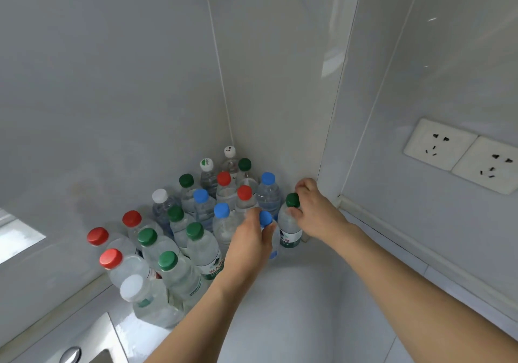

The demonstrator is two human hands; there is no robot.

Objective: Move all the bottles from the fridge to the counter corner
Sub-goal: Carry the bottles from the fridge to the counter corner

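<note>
White bench (294,306) meeting grey walls. Near to far: left hand (249,239) grips a blue-capped bottle (265,218); right hand (314,211) pinches a green-capped bottle (290,222); both stand beside the massed bottles (196,217) in the corner. Task apparently well advanced; fridge unseen.

You see two shiny pale grey walls (112,82) that meet in a far corner. A thin white line (221,82) runs down where they meet. On your right, another wall panel (448,54) stands nearer to you, with soft light spots shining on it. Two white wall plugs (462,156) sit side by side on that panel. Below you is a white counter (294,306). At the near left you see a silver knob (70,355). A bright patch (16,239) glows at the left edge.
</note>
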